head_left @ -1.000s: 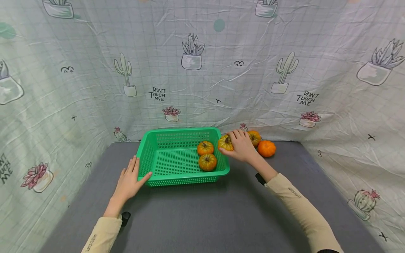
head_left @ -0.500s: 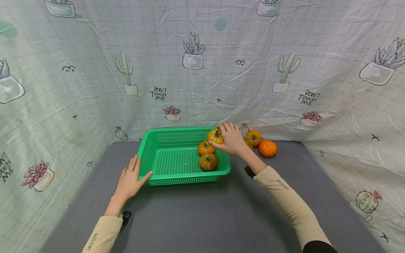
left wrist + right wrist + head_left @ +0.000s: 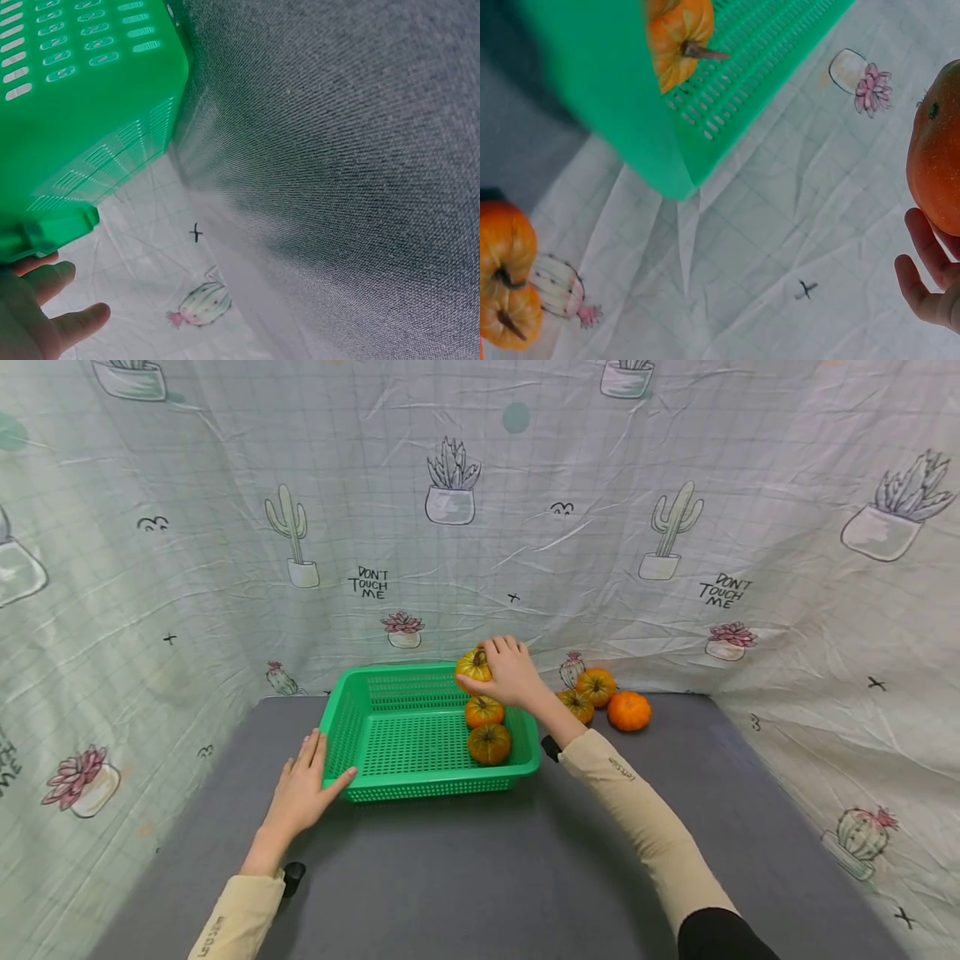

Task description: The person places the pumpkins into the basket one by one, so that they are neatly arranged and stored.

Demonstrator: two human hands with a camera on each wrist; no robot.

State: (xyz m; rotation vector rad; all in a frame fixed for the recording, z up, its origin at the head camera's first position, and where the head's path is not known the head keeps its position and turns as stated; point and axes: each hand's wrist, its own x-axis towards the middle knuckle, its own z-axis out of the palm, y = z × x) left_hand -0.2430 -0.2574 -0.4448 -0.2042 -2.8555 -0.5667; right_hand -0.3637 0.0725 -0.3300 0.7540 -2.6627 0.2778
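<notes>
My right hand (image 3: 513, 673) grips a small yellow-orange pumpkin (image 3: 472, 670) above the back right part of the green plastic basket (image 3: 431, 788). In the right wrist view the held pumpkin (image 3: 939, 154) shows at the right edge, with fingertips (image 3: 922, 236) against its underside. Two more pumpkins sit inside the basket along its right end: an orange one (image 3: 483, 712) and a darker one (image 3: 489, 745) in front. My left hand (image 3: 298, 793) rests on the basket's left end, fingers straight and thumb spread along the front corner.
To the right of the basket, several pumpkins lie on the grey tabletop (image 3: 450, 877): a yellowish one (image 3: 577, 707), another (image 3: 596, 687) behind it, and a bright orange one (image 3: 629, 712). A cloth printed with potted cacti (image 3: 450, 568) hangs round the back and sides.
My right hand has carried the pumpkin leftward and up, from beside the basket's right rim to above its inside. The left hand and the basket have stayed put.
</notes>
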